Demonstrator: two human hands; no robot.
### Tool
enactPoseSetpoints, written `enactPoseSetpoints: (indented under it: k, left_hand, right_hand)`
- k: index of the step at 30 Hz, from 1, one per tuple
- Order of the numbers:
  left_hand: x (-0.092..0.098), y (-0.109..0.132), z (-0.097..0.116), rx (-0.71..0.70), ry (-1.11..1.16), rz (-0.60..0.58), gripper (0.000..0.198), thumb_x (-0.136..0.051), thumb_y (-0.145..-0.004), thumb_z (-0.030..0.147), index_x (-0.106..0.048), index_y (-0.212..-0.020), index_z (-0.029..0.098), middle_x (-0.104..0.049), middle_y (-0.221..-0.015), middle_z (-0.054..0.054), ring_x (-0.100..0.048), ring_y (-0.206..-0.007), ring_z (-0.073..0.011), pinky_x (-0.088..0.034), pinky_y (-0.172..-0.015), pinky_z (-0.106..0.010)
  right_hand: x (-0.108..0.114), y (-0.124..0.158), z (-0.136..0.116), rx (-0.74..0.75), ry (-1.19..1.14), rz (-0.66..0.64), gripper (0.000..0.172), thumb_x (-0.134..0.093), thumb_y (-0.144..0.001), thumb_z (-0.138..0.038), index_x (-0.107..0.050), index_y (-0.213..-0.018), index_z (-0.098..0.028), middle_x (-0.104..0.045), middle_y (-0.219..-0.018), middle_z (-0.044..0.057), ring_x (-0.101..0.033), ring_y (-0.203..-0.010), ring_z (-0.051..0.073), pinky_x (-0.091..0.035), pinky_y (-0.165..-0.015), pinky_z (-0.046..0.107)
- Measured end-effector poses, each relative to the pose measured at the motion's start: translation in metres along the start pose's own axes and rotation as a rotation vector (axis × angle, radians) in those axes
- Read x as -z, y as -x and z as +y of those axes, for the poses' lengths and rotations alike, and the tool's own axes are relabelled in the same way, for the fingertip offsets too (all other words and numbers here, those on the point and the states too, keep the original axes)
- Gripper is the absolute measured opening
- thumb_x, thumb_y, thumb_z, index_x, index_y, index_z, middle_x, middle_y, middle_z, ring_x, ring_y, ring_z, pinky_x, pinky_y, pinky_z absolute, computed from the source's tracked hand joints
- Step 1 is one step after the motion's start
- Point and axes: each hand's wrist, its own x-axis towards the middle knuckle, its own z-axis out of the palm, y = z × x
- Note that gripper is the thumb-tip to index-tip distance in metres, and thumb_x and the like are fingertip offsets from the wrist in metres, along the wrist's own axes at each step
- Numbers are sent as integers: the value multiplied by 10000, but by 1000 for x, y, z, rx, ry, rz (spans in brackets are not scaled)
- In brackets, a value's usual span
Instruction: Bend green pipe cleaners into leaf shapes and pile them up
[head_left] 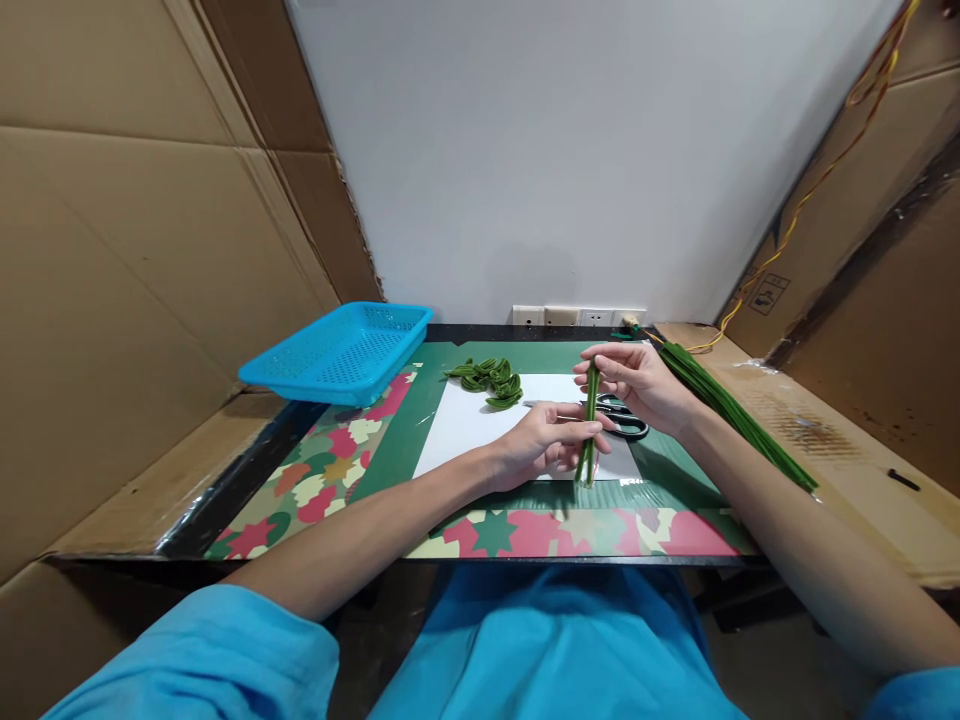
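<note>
Between my two hands a small bundle of green pipe cleaners (591,395) stands nearly upright. My left hand (551,440) pinches its lower part between thumb and fingers, with the loose ends sticking out below. At the top, my right hand (630,378) grips the bundle with thumb and fingertips. Black-handled scissors (634,428) lie behind the hands, their blades partly hidden. Several curved leaf shapes of green pipe cleaner (491,378) rest in a group at the back left of a white sheet of paper (457,430).
A blue plastic basket (337,350) stands at the back left. Long green pipe cleaners (739,415) lie in a bundle along the right, beside my right forearm. Cardboard walls (150,200) flank the table. Wall sockets (562,316) and a yellow cord (795,215) are at the back.
</note>
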Motion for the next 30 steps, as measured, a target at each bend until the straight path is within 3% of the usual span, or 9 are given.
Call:
enactPoseSetpoints:
  k: [5, 10, 18, 24, 30]
  left_hand:
    - [6, -4, -2, -67, -64, 21, 428, -833, -826, 438, -761, -1090, 109, -758, -958, -100, -572, -562, -57, -443, -523, -205]
    - [11, -5, -6, -69, -120, -3, 425, -814, -845, 456, -773, -1085, 108, -760, -1023, -115, -590, -597, -54, -471, -559, -200]
    - [9, -1, -5, -36, -167, -21, 481, -846, -787, 509, -786, -1027, 96, -756, -1031, -133, -622, -642, -91, -482, -563, -230]
    - [7, -1, -1, -47, -234, 57, 465, -792, -828, 530, -790, -1023, 108, -716, -850, -62, -425, -492, -34, -292, -446, -201]
    - [14, 1, 11, -126, -264, 248, 472, -783, -813, 541, -787, -1012, 113, -490, -616, 37, -334, -499, -42, -193, -455, -201]
  right_hand:
    - [1, -1, 5, 5, 101, 25, 347, -898, -763, -433, -810, -994, -189, -805, -906, 88, -764, -860, 218, -623, -769, 337]
    - [5, -3, 9, 28, 178, 139, 324, -915, -728, -412, -814, -935, -184, -787, -807, 55, -719, -687, 169, -610, -657, 295]
    - [3, -3, 9, 52, 227, 160, 314, -913, -721, -415, -808, -894, -176, -760, -755, 39, -673, -609, 145, -600, -598, 286]
    - [8, -5, 9, 79, 238, 170, 291, -900, -743, -414, -808, -898, -186, -760, -755, 35, -687, -607, 155, -607, -600, 294]
    - [11, -3, 6, 117, 292, 117, 286, -886, -764, -421, -804, -921, -197, -748, -712, 32, -689, -597, 165, -602, -590, 301]
